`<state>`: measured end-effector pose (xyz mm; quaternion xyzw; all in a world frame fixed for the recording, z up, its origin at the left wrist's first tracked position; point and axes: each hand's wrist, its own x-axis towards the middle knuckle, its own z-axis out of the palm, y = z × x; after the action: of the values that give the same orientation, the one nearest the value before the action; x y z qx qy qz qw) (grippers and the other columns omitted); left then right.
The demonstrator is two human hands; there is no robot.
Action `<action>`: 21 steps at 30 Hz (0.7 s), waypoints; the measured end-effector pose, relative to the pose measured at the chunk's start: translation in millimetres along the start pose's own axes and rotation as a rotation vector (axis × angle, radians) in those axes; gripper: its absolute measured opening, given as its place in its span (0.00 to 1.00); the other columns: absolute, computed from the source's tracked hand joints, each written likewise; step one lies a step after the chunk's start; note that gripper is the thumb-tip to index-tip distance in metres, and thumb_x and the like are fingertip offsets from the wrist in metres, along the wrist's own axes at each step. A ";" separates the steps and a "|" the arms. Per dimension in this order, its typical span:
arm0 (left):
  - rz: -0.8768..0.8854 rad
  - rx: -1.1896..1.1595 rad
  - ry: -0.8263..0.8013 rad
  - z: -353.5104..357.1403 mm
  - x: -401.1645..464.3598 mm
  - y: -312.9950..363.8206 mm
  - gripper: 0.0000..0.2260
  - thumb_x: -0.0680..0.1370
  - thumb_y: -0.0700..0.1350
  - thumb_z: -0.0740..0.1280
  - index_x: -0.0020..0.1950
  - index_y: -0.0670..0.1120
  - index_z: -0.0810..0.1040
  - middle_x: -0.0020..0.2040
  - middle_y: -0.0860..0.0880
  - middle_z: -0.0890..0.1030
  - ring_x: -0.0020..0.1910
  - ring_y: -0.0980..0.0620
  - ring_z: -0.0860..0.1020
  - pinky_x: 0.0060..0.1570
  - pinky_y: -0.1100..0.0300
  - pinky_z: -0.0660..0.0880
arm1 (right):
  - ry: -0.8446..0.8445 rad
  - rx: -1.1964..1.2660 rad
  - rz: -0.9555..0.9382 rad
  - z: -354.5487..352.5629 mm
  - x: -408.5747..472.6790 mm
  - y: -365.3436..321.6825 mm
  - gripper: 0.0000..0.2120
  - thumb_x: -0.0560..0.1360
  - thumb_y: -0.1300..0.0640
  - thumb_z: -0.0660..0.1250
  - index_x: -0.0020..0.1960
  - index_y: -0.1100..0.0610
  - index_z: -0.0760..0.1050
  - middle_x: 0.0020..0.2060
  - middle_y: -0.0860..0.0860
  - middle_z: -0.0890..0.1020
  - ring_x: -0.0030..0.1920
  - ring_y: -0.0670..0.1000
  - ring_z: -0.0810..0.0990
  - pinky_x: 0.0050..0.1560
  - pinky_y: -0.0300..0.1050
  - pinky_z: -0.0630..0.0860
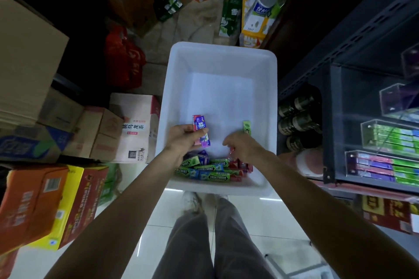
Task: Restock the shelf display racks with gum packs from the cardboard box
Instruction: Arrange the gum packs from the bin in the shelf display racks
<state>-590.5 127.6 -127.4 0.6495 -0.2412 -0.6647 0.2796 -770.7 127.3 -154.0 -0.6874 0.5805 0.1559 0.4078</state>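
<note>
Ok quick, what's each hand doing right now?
Left hand: holding purple and pink gum packs.
Right hand: fingers curled, holding a light green gum pack over the white bin.

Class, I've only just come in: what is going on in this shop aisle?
A person leans over a white bin with loose gum packs heaped at its near end. The left hand holds a few purple and pink packs; the right hand grips a green pack. Clear racks on the shelf to the right are partly filled.

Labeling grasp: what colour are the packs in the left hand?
Purple and pink gum packs, pinched by the left hand; head view.
</note>
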 end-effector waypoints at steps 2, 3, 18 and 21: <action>-0.011 -0.001 -0.042 -2.0 -3.7 0.6 0.06 0.73 0.40 0.72 0.48 0.40 0.79 0.40 0.47 0.80 0.33 0.57 0.80 0.33 0.66 0.79 | -0.009 -0.099 0.008 1.3 3.2 -1.6 0.24 0.72 0.72 0.66 0.66 0.59 0.73 0.64 0.55 0.75 0.64 0.54 0.73 0.66 0.44 0.69; -0.012 0.003 -0.058 -2.8 -4.5 0.7 0.08 0.73 0.40 0.71 0.50 0.39 0.79 0.40 0.46 0.80 0.35 0.55 0.80 0.34 0.66 0.79 | -0.007 -0.135 0.008 1.2 5.2 -2.6 0.23 0.72 0.72 0.65 0.65 0.59 0.74 0.64 0.55 0.75 0.64 0.54 0.74 0.65 0.45 0.70; 0.038 -0.089 -0.065 1.8 -18.7 6.4 0.09 0.74 0.41 0.70 0.52 0.40 0.80 0.51 0.41 0.81 0.49 0.46 0.80 0.50 0.56 0.79 | 0.522 0.589 0.138 -44.9 -26.5 -24.3 0.04 0.73 0.63 0.69 0.43 0.60 0.74 0.40 0.58 0.80 0.40 0.53 0.78 0.44 0.46 0.74; 0.109 -0.134 -0.094 19.0 -32.8 27.2 0.05 0.75 0.39 0.69 0.50 0.41 0.80 0.44 0.46 0.84 0.47 0.48 0.81 0.47 0.59 0.79 | 0.514 1.083 0.071 -66.0 -59.0 -31.0 0.04 0.75 0.69 0.66 0.50 0.67 0.74 0.36 0.58 0.78 0.29 0.46 0.80 0.37 0.38 0.78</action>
<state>-607.9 129.5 -84.1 0.5835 -0.2441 -0.6926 0.3467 -775.6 117.8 -60.8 -0.3777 0.6800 -0.3196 0.5412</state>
